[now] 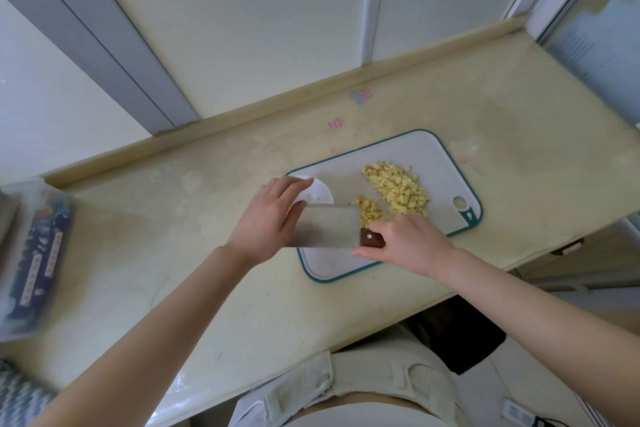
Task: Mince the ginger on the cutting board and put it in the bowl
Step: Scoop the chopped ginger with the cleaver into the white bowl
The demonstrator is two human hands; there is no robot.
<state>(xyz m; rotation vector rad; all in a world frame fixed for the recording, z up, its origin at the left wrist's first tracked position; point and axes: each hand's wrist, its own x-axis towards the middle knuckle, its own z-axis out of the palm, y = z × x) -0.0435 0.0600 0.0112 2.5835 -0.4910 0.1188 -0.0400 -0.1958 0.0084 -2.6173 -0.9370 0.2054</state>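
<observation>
pale yellow countertop [277, 315] under frosted window panes [242, 28] is where i'm working; on it the minced ginger [398, 191] lies heaped on the far right part of the cutting board [332, 263], with a smaller clump [370, 213] touching the cleaver blade [325, 227]; i judge the bits light, damp and clingy, apt to scatter if shoved fast and to stick to steel, so there is nothing to pinch; better to scrape them onto the flat of the blade and carry them across; my right hand [408, 243] is wrapped round the wooden handle [372, 239]; my left hand [270, 215] sits at the blade's other end, fingers fairly straight over the rim of the white bowl [320, 192], thumb laid on the steel, gripping nothing that i can see; the bowl stands at the board's far left corner, just beside the blade, with only a scrap or two inside; further out, pink and blue scribbles [336, 123] on the counter are too faint to read; a blue printed box [38, 263] at the left edge carries label strips, blurred past reading.
</observation>
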